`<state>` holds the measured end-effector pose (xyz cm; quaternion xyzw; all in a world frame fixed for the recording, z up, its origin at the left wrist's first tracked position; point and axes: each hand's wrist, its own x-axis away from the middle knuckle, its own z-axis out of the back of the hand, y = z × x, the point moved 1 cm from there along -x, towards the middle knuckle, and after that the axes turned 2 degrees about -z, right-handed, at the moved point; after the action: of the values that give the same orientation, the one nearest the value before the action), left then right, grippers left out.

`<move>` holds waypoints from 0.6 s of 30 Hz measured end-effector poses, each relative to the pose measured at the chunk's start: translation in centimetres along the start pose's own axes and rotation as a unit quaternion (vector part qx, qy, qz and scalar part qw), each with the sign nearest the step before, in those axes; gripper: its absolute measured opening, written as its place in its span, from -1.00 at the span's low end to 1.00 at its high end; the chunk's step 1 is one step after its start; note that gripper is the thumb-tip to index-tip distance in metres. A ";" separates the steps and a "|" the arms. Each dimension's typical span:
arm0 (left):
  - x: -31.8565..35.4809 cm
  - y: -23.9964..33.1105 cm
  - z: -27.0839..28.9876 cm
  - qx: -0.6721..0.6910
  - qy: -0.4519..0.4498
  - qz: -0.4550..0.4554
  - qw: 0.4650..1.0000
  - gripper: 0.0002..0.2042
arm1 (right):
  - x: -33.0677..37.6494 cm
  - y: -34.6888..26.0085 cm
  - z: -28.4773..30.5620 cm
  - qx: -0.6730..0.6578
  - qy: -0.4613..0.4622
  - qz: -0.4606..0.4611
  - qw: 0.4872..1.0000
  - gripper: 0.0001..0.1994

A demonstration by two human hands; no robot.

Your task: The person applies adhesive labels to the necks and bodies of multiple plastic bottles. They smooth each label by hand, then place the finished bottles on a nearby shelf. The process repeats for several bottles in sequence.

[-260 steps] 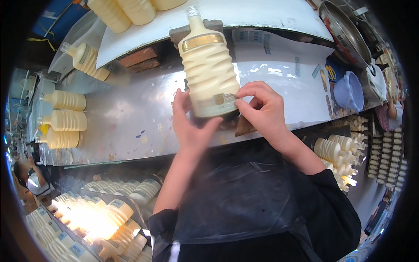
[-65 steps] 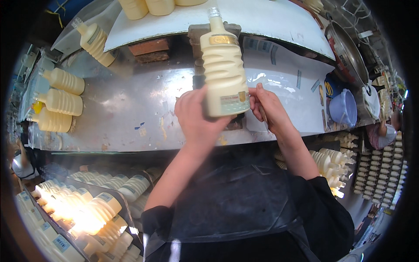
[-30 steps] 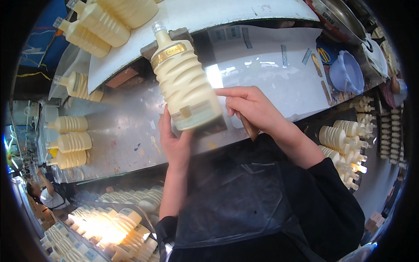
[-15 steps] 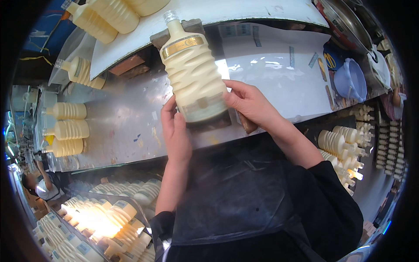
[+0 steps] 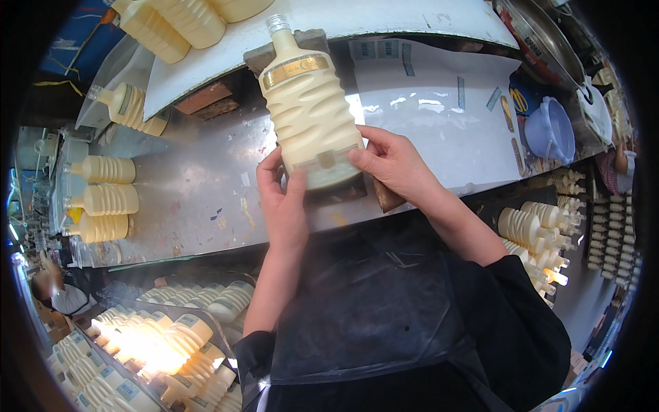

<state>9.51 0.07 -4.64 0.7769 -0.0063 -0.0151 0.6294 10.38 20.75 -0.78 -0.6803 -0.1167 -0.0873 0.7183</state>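
Note:
A cream, ripple-sided glass bottle (image 5: 314, 113) lies on its back on a dark wooden rest (image 5: 317, 38), neck pointing away from me. A gold label (image 5: 295, 71) crosses its shoulder, and a clear strip with a darker square (image 5: 326, 159) runs near its base. My left hand (image 5: 283, 199) is closed on the lower left side, thumb on the strip's left end. At the lower right side, my right hand (image 5: 397, 163) presses its thumb on the strip's other end, fingers around the edge. A wooden block (image 5: 388, 197) shows beneath that hand.
Similar bottles (image 5: 103, 199) lie along the table's left end, with more on the white shelf (image 5: 329, 24) beyond. A label sheet (image 5: 439, 117), loose label strips and a lilac bucket (image 5: 550, 129) are at right. Crowded bottles (image 5: 158, 343) stand below left; a person works at far left.
The bottle and its rest appear slightly farther right in view. My left thumb has come up onto the strip, and my right thumb has shifted inward along it.

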 end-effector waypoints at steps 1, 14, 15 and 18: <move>0.0 0.0 0.0 0.001 0.002 0.002 1.000 -0.55 | 0.0 0.1 0.0 -0.003 0.000 0.003 1.000 -0.52; 0.0 0.1 -0.3 0.029 0.004 0.003 1.000 -0.55 | 0.1 0.0 0.1 0.017 0.001 -0.016 1.000 -0.52; 0.0 0.1 -0.4 0.028 0.004 0.002 1.000 -0.55 | -0.1 0.5 0.1 0.034 0.013 -0.010 0.999 -0.54; 0.1 0.6 -0.5 0.051 0.007 0.014 0.999 -0.53 | -0.7 -0.2 1.7 -0.046 0.042 0.017 0.998 -0.63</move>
<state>9.68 0.44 -3.95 0.8080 -0.0141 -0.0005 0.5890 9.61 22.41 -0.67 -0.7102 -0.0709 -0.1084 0.6920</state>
